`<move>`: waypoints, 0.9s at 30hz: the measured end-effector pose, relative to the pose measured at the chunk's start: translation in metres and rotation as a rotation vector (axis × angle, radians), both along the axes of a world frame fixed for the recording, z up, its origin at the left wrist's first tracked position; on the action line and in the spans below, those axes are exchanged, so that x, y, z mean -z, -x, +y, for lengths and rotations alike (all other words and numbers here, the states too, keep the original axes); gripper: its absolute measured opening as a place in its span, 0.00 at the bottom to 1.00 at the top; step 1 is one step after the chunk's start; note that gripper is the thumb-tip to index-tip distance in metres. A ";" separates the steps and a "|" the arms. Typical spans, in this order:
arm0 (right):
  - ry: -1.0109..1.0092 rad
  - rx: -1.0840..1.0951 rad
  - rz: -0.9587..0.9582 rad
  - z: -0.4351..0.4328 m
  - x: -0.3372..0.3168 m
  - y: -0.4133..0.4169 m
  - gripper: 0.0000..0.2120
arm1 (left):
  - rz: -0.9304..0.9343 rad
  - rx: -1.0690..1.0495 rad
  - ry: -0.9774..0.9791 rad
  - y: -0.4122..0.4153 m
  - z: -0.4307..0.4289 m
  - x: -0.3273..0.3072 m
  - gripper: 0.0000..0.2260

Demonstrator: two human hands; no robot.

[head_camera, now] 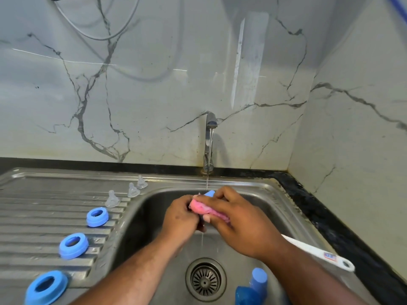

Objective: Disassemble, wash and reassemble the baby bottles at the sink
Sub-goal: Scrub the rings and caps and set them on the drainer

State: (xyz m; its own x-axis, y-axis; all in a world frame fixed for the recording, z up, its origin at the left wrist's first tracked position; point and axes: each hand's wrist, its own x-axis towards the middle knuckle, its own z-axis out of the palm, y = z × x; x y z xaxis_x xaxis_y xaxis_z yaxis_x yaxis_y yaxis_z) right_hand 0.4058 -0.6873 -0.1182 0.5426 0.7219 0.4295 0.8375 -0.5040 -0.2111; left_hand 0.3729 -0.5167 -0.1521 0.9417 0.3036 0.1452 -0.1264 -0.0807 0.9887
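Over the steel sink (pixel 259 192), my right hand (pixel 240 225) holds a pink sponge (pixel 204 209) wrapped around a blue bottle part (pixel 210 193), of which only the tip shows. My left hand (pixel 180 219) grips the sponge's near end from the left. Water runs from the tap (pixel 210 126) onto them. On the ribbed draining board (pixel 33 216) lie three blue screw rings (pixel 97 216) (pixel 73 245) (pixel 47 287) and three clear teats (pixel 112 198) (pixel 133 190) (pixel 142 182). Blue bottle pieces (pixel 253 287) lie in the basin near the drain (pixel 206 279).
A white brush handle (pixel 319 253) rests across the sink's right rim. A black counter edge (pixel 326 219) borders the sink on the right. Marble walls close in behind and to the right.
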 end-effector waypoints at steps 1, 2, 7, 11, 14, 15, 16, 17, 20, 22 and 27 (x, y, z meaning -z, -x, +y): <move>-0.021 0.050 -0.019 -0.001 0.000 -0.005 0.24 | 0.007 -0.005 -0.015 0.000 -0.001 0.000 0.05; -0.056 0.121 -0.026 -0.003 0.000 -0.010 0.23 | 0.019 0.009 -0.024 0.001 -0.003 -0.001 0.04; 0.001 0.047 -0.010 -0.004 -0.005 0.001 0.23 | -0.018 0.054 -0.051 0.004 -0.008 -0.003 0.07; -0.061 0.188 -0.011 -0.008 -0.006 -0.009 0.21 | -0.017 -0.019 -0.044 -0.001 -0.002 0.002 0.10; -0.038 0.203 -0.003 -0.009 -0.006 -0.006 0.21 | -0.030 -0.029 0.013 -0.002 0.000 0.002 0.10; -0.014 0.128 0.014 -0.005 -0.005 0.000 0.22 | -0.044 -0.001 0.022 -0.001 -0.001 0.001 0.10; 0.002 0.064 0.026 -0.002 -0.005 0.006 0.22 | -0.056 0.033 0.014 -0.001 -0.001 0.000 0.10; 0.012 0.049 0.018 -0.001 -0.006 0.008 0.22 | -0.057 0.052 -0.004 0.000 -0.003 0.000 0.11; -0.053 0.243 -0.026 -0.007 -0.009 -0.005 0.20 | -0.007 0.003 -0.021 -0.003 -0.002 0.002 0.09; -0.059 0.244 -0.014 -0.008 -0.010 -0.003 0.20 | 0.004 0.049 -0.025 -0.002 -0.005 0.003 0.06; 0.013 0.141 -0.016 -0.005 -0.009 0.002 0.21 | -0.049 0.063 -0.075 0.002 -0.009 -0.001 0.07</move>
